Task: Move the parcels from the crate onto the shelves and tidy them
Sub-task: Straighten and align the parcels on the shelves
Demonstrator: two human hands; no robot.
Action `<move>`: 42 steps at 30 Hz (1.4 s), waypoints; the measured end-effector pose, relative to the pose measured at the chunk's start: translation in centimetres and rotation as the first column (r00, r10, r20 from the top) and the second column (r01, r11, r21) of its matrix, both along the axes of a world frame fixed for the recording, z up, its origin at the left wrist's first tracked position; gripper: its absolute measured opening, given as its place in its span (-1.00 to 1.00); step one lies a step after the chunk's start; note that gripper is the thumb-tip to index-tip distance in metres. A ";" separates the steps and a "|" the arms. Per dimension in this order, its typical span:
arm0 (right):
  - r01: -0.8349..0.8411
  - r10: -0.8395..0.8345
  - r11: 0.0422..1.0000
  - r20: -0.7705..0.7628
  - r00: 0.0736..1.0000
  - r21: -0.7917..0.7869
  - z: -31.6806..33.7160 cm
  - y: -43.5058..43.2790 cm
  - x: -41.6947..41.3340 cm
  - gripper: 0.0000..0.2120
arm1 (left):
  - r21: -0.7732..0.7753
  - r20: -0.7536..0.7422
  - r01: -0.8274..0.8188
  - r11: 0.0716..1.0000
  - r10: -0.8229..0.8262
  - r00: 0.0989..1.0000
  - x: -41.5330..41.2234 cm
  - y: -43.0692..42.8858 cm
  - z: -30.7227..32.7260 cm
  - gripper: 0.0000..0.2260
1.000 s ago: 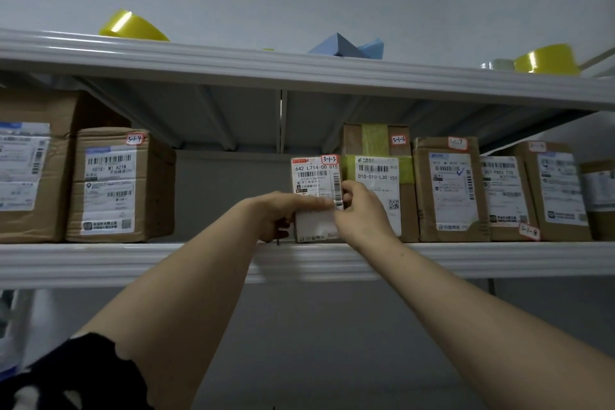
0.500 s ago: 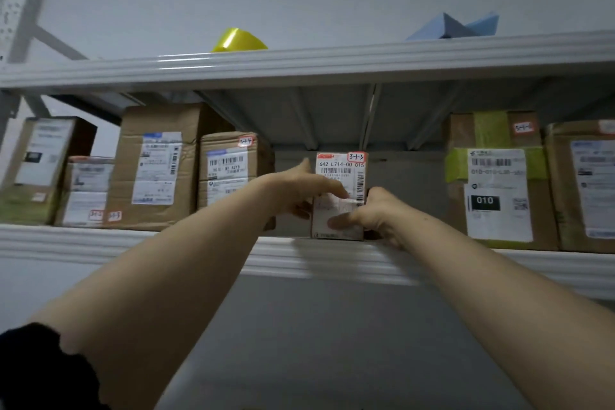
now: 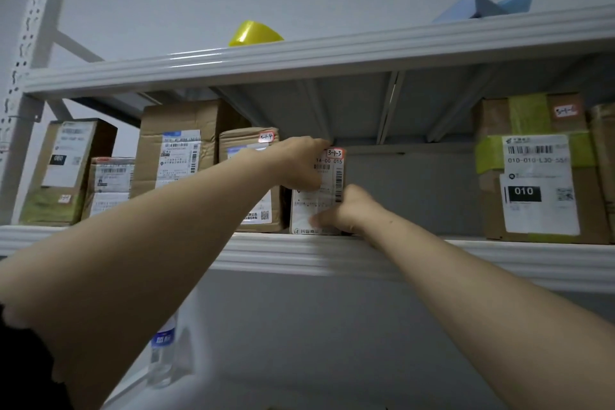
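Grey-white steel racking fills the view: a perforated upright (image 3: 31,43) at the left, a top shelf (image 3: 332,55) and a middle shelf (image 3: 499,263). Cardboard parcels stand in 1 row on the middle shelf. The green-taped box (image 3: 545,183), with a label marked 010, stands at the right. To the left stand 4 boxes: the tall box (image 3: 179,150), the dark-sided box (image 3: 66,170) nearest the upright, the 3-1-4 box (image 3: 248,146), and the low box (image 3: 111,183) between the dark-sided box and the tall box.

Both forearms reach up to the middle shelf. The left hand (image 3: 299,165) covers the upper left of the small parcel (image 3: 327,206), with its fingers curled over the top edge in a grip. The right hand (image 3: 351,210) holds the lower right corner. Its thumb presses the front face, and its fingers wrap round the right side, mostly hidden.

The small parcel stands upright at the front edge of the middle shelf, just beside the 3-1-4 box and well apart from the green-taped box. Its label faces outward.

A blurred water bottle (image 3: 163,353) stands below the middle shelf. A blue folded object (image 3: 482,7) and a yellow tape roll (image 3: 254,33) sit on the top shelf. A red-edged sticker (image 3: 334,153) reading 3-1-5 marks the small parcel's top right corner.
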State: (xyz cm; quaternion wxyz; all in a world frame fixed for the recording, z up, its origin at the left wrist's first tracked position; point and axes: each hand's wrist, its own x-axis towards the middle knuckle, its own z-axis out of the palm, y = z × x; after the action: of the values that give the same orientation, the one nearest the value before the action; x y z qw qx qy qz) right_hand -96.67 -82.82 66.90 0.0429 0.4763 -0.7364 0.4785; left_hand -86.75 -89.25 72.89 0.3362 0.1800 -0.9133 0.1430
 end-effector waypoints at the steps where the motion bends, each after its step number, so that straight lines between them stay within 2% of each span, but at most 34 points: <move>1: 0.039 -0.039 0.999 -0.034 0.999 0.014 0.0 -0.2 0.0 -0.60 | -0.011 0.025 -0.008 1.000 0.008 1.000 0.1 -0.2 0.0 -0.32; 5: 0.154 -0.146 0.987 -0.144 0.979 0.046 -0.2 -0.7 0.2 -0.55 | -0.050 0.085 -0.046 0.998 0.051 0.995 0.1 -0.7 0.2 -0.23; 11: 0.190 -0.169 0.978 -0.214 0.962 0.082 -0.3 -0.5 0.7 -0.52 | -0.150 0.095 -0.130 0.980 0.145 0.985 -0.2 -1.0 0.0 -0.21; 14: 0.157 -0.148 0.987 -0.213 0.966 0.022 0.1 1.6 0.9 -0.46 | -0.088 -0.034 -0.056 0.995 0.053 0.998 -0.7 -0.1 0.1 -0.20; 16: 0.206 -0.216 0.976 -0.254 0.943 -0.065 0.7 4.0 0.5 -0.35 | 0.054 -0.229 0.152 0.987 -0.136 0.964 -1.5 1.6 0.4 -0.25; 18: 0.287 -0.324 0.944 -0.292 0.900 -0.163 1.2 6.9 -0.8 -0.40 | 0.132 -0.445 0.370 0.920 -0.279 0.851 -3.0 3.9 0.7 -0.35; 20: 0.348 -0.419 0.899 -0.291 0.860 -0.264 1.3 10.1 -2.5 -0.46 | 0.198 -0.588 0.517 0.833 -0.321 0.742 -5.4 6.3 0.9 -0.43; 22: 0.404 -0.501 0.847 -0.263 0.824 -0.346 1.1 13.4 -4.2 -0.49 | 0.348 -0.663 0.651 0.675 -0.314 0.680 -8.3 8.8 1.0 -0.48; 24: 0.456 -0.566 0.800 -0.239 0.789 -0.391 0.7 16.4 -5.8 -0.53 | 0.534 -0.663 0.710 0.459 -0.294 0.688 -11.4 10.9 0.6 -0.45; 27: 0.510 -0.608 0.769 -0.195 0.770 -0.386 0.3 20.0 -7.8 -0.54 | 0.757 -0.538 0.614 0.223 -0.320 0.780 -14.7 13.2 -0.5 -0.35; 30: 0.530 -0.610 0.768 -0.158 0.776 -0.361 -0.1 22.9 -9.5 -0.55 | 0.826 -0.447 0.532 0.187 -0.359 0.819 -17.1 14.6 -1.3 -0.34; 35: 0.514 -0.605 0.767 -0.165 0.779 -0.384 -0.3 25.1 -11.0 -0.55 | 0.829 -0.487 0.554 0.074 -0.391 0.781 -18.1 15.0 -1.3 -0.36; 39: 0.483 -0.594 0.774 -0.206 0.778 -0.409 -0.2 24.7 -11.1 -0.55 | 0.822 -0.483 0.561 0.093 -0.408 0.775 -16.5 14.2 -1.3 -0.63; 42: 0.480 -0.566 0.808 -0.222 0.794 -0.342 0.0 23.2 -10.9 -0.46 | 0.828 -0.474 0.554 0.083 -0.423 0.772 -14.9 12.9 -1.4 -0.78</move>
State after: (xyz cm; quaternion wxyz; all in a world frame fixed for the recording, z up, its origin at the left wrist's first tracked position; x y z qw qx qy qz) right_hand -107.58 -59.64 66.93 0.3550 0.3114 -0.7515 0.4607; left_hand -101.63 -76.33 71.47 0.2388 0.0343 -0.7958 -0.5554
